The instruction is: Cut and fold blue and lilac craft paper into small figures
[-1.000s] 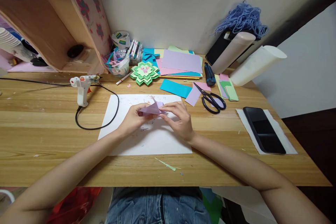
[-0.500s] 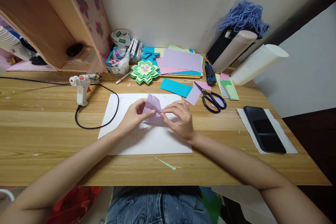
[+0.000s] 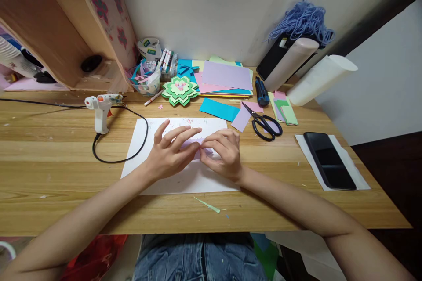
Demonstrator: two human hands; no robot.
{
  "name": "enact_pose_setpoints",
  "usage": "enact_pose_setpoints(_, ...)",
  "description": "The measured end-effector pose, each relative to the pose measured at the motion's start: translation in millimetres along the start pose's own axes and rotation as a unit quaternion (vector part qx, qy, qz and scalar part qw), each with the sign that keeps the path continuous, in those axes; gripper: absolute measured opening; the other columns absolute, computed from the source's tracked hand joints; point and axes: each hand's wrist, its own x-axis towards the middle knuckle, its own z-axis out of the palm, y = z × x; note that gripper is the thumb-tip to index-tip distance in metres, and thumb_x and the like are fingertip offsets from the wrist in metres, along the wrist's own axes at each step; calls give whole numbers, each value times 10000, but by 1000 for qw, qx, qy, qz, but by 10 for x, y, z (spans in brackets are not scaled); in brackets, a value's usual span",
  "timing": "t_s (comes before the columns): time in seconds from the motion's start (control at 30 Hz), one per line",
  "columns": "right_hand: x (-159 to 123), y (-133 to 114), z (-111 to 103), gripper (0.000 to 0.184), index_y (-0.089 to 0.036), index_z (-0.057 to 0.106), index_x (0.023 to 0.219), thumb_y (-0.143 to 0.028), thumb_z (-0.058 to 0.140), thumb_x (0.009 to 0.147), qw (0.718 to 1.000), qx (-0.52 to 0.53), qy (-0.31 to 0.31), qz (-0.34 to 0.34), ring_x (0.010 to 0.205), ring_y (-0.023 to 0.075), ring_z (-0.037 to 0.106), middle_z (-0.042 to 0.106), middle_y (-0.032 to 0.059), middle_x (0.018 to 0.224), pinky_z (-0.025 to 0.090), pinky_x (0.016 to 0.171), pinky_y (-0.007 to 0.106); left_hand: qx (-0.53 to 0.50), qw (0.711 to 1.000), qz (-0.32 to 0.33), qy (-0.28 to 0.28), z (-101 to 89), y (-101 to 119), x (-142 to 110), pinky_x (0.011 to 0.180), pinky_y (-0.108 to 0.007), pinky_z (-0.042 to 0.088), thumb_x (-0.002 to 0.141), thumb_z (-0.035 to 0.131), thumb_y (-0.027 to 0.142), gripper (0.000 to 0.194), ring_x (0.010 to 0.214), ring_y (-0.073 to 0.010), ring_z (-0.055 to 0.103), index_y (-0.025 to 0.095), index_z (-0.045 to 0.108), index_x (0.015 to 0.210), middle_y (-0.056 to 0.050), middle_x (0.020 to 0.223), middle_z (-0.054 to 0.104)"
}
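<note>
A small piece of light purple paper (image 3: pixel 191 142) is held between my two hands over a white sheet (image 3: pixel 211 182). My left hand (image 3: pixel 174 149) lies across the paper from the left, its index fingertip pressed at the paper's right end and the other fingers raised and spread. Its thumb is hidden below. From the right, my right hand (image 3: pixel 224 153) pinches the same end between thumb and fingertips. Most of the paper is covered by the left fingers, so its fold cannot be made out.
A glue gun (image 3: pixel 103 112) with its cord stands left of the sheet. Black scissors (image 3: pixel 265 123) lie at the right, near a cutter (image 3: pixel 262 92) and a phone (image 3: pixel 329 160). Behind are a layered green paper flower (image 3: pixel 180 91), coloured paper (image 3: pixel 227 74) and a tub of scraps (image 3: pixel 145 81).
The purple paper, raised upright before, now lies lower under my left hand. My left fingers have lifted and spread. My right hand keeps its pinch in nearly the same spot.
</note>
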Motion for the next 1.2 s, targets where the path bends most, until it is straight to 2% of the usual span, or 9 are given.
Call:
enact_pose_setpoints(0.43, 15, -4, -12, 175, -258, 602, 755, -121, 640, 653, 999, 27, -10, 23, 827, 222, 526, 652, -7, 773, 396, 764, 400, -36, 997, -17, 60, -7, 53, 55, 1072, -515, 161, 709, 630, 238, 93, 1034, -224, 495, 300, 643, 777, 3, 1074, 620)
enact_pose_setpoints(0.73, 8, 19, -1, 144, -234, 595, 737, -111, 609, 663, 997, 67, -18, 39, 818, 213, 550, 647, 9, 770, 418, 770, 402, -75, 996, -36, 45, -30, 79, 84, 1072, -508, 160, 717, 631, 223, 70, 1054, -224, 489, 275, 653, 759, -14, 1084, 603)
enact_pose_setpoints(0.9, 42, 96, -27, 161, -228, 616, 846, -146, 592, 709, 990, 124, -56, 49, 899, 215, 560, 653, 25, 864, 410, 849, 414, -101, 990, -90, 26, -70, 50, 115, 1066, -523, 162, 751, 617, 231, 55, 1103, -234, 451, 261, 662, 758, -25, 1115, 576)
enact_pose_setpoints(0.97, 47, 141, -20, 242, -225, 589, 973, -172, 587, 737, 976, 185, -76, 91, 976, 214, 550, 628, 45, 993, 407, 891, 409, -121, 986, -113, 26, -79, 24, 126, 1060, -523, 178, 770, 612, 234, 55, 1120, -234, 444, 253, 663, 780, -34, 1134, 561)
enact_pose_setpoints(1.03, 39, 182, 7, 334, -230, 517, 1107, -222, 576, 779, 943, 270, -100, 165, 1006, 201, 548, 576, 63, 1102, 425, 892, 384, -148, 980, -131, 22, -74, -7, 132, 1041, -498, 239, 790, 605, 238, 63, 1132, -229, 445, 248, 663, 812, -40, 1155, 546)
enact_pose_setpoints(1.13, 14, 227, 64, 378, -247, 448, 1164, -297, 577, 811, 890, 356, -112, 262, 972, 174, 553, 550, 50, 1049, 442, 866, 336, -197, 969, -149, 21, -46, -51, 127, 968, -420, 366, 813, 590, 239, 82, 1105, -206, 480, 235, 661, 851, -54, 1142, 529)
enact_pose_setpoints(1.2, 4, 244, 89, 364, -252, 471, 1130, -323, 604, 799, 881, 358, -100, 293, 957, 164, 534, 527, 31, 991, 437, 850, 307, -211, 965, -155, 28, -25, -71, 118, 926, -390, 405, 815, 590, 236, 87, 1055, -191, 512, 227, 661, 865, -57, 1119, 527)
